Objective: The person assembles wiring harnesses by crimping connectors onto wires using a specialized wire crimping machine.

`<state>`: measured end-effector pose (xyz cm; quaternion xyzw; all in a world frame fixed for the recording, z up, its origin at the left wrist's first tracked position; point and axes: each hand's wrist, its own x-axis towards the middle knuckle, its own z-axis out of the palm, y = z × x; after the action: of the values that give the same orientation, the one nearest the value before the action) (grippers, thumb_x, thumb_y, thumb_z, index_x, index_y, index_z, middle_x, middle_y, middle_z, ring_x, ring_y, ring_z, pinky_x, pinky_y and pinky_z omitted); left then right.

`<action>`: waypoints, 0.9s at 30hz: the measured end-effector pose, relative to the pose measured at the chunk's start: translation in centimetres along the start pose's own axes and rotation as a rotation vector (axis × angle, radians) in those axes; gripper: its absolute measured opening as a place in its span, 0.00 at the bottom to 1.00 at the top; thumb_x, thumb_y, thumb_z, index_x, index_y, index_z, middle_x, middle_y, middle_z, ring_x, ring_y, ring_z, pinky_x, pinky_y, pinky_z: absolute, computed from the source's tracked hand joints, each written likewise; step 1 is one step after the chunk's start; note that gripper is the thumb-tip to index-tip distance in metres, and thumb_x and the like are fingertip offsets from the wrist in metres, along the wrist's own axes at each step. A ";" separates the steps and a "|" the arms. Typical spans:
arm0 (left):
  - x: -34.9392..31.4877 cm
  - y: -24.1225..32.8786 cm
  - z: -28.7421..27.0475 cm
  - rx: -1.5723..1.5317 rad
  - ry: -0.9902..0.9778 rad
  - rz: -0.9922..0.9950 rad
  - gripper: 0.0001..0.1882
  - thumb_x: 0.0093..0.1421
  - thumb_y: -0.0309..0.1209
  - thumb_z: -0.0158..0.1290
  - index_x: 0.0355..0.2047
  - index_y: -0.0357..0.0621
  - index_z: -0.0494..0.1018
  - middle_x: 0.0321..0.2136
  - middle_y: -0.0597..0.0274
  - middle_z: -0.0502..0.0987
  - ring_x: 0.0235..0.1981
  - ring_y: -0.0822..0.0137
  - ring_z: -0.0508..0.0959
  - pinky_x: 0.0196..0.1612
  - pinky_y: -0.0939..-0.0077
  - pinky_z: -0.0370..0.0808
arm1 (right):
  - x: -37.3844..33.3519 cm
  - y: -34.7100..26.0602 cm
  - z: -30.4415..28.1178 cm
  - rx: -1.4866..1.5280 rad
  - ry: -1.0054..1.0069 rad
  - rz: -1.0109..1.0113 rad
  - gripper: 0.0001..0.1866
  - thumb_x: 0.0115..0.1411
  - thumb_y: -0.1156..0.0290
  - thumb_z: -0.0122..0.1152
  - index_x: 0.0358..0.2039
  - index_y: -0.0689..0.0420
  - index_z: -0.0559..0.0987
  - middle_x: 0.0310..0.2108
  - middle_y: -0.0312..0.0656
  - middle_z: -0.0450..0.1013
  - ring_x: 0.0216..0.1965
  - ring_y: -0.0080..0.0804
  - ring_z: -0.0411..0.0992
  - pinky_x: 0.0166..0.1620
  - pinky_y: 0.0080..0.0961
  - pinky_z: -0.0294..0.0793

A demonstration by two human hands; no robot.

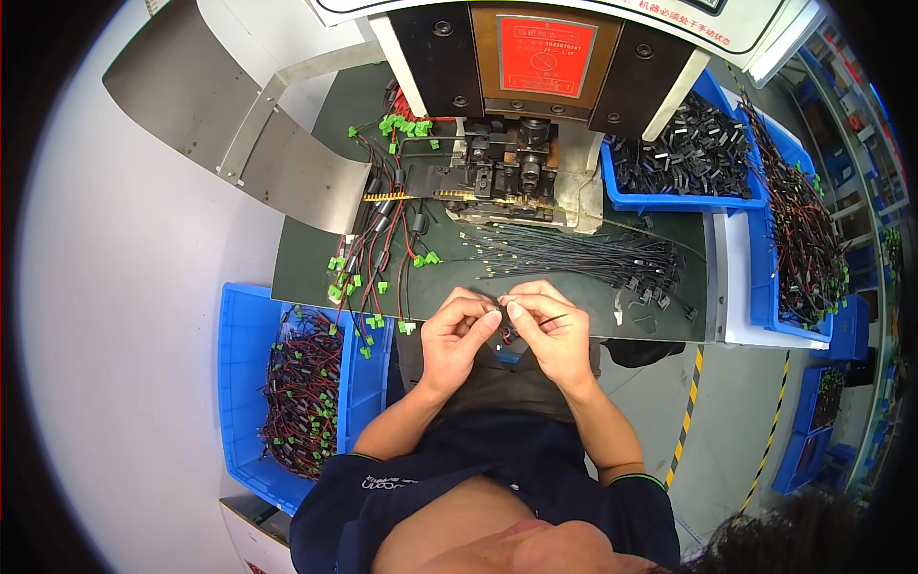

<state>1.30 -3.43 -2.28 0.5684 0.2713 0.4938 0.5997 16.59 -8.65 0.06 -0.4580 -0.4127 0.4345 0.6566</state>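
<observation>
Both my hands meet just in front of the green bench top (442, 297). My left hand (453, 337) is closed, thumb and fingers pinching thin dark wires (507, 334) with a hint of red. From the other side my right hand (555, 335) pinches the same small bundle; its ends are largely hidden by the fingers. Just beyond the hands lies a fanned bunch of black cables (574, 256) with pale tips on the left and black parts on the right. Left of it are red and black cables with green connectors (346, 285) and black cylinders.
A crimping machine (521, 172) stands at the bench's back, with a curved metal guard (206, 105) on its left. Blue bins hold black parts (684, 148), wire harnesses on the right (794, 230) and more harnesses low on the left (304, 392).
</observation>
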 end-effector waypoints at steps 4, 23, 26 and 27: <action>-0.5 0.3 0.4 0.156 -0.019 0.136 0.03 0.65 0.17 0.59 0.39 0.32 0.78 0.37 0.60 0.75 0.35 0.70 0.80 0.39 0.78 0.79 | -0.1 0.5 0.0 0.147 -0.001 0.044 0.06 0.70 0.79 0.58 0.40 0.66 0.83 0.37 0.37 0.74 0.28 0.15 0.68 0.32 0.14 0.71; 0.0 0.0 0.5 -0.052 -0.075 -0.135 0.03 0.68 0.17 0.55 0.41 0.27 0.76 0.38 0.58 0.75 0.33 0.65 0.86 0.33 0.79 0.83 | 0.0 1.5 -1.0 0.267 -0.017 0.113 0.07 0.69 0.81 0.60 0.47 0.62 0.77 0.35 0.34 0.77 0.34 0.15 0.74 0.37 0.14 0.73; 0.0 0.1 0.6 -0.011 -0.071 -0.102 0.03 0.68 0.18 0.55 0.40 0.27 0.76 0.39 0.57 0.74 0.33 0.64 0.86 0.33 0.78 0.84 | -0.1 1.5 -1.2 0.163 -0.072 0.088 0.07 0.69 0.81 0.60 0.47 0.62 0.77 0.35 0.35 0.77 0.37 0.15 0.74 0.37 0.14 0.73; 0.0 0.2 0.7 -0.019 -0.081 -0.115 0.03 0.69 0.18 0.55 0.40 0.27 0.76 0.39 0.57 0.74 0.33 0.63 0.87 0.33 0.78 0.85 | -0.1 1.5 -1.2 0.113 -0.044 0.070 0.07 0.69 0.81 0.60 0.46 0.62 0.77 0.34 0.36 0.77 0.36 0.14 0.73 0.36 0.14 0.72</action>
<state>1.85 -3.73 -1.98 0.5655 0.2741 0.4379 0.6429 17.42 -8.69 -1.71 -0.4250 -0.3853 0.4898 0.6565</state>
